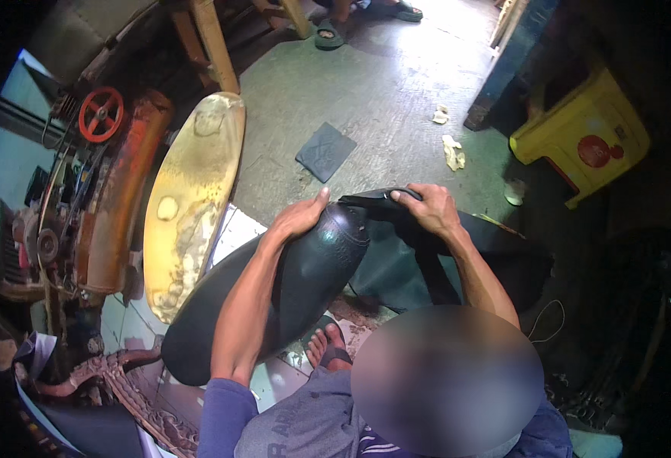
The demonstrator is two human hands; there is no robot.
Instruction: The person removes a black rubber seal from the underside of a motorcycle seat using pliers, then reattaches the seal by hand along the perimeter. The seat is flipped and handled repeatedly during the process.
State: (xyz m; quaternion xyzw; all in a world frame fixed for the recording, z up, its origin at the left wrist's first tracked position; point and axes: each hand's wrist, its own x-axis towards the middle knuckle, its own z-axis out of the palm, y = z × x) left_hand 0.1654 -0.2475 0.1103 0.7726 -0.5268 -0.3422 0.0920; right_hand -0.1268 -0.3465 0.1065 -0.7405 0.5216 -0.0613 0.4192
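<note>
A long black motorcycle seat (274,282) lies slanted across in front of me, its rounded, seamed end pointing away. My left hand (299,219) grips the left side of that end, thumb up, with most of its fingers hidden. From the seat's tip a folded black vinyl flap (381,198) stretches to the right. My right hand (431,206) pinches this flap between thumb and fingers. A wide black vinyl sheet (457,263) spreads below my right forearm; whether it joins the flap I cannot tell.
A stained yellow foam seat pad (194,198) lies at left, beside an orange tank (121,206) with a red wheel (101,114). A dark square piece (325,152) and pale scraps (453,153) lie on the floor. A yellow stool (587,137) is at right; another person's sandalled foot (328,35) shows at the top.
</note>
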